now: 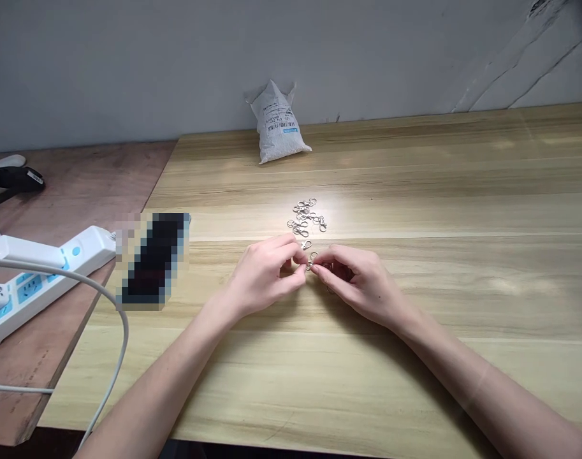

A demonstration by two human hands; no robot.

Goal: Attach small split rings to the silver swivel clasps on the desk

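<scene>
My right hand (355, 280) pinches a small silver swivel clasp (313, 256) between thumb and index finger, just above the table. Right beside it, my left hand (271, 271) is closed in a pinch, its fingertips at the clasp's ring end; whatever lies between them is too small to make out. Beyond the fingers is a loose pile of several similar silver clasps (308, 217) with rings. One single clasp (306, 245) lies nearer, just past my left fingertips.
A white plastic parcel bag (278, 127) with a printed label stands by the wall. To the left are a pixelated dark phone-like object (155, 258), a white power strip (80, 252), a looping pale cable (125, 331) and a black item (20, 178) on a reddish-brown board (104, 172).
</scene>
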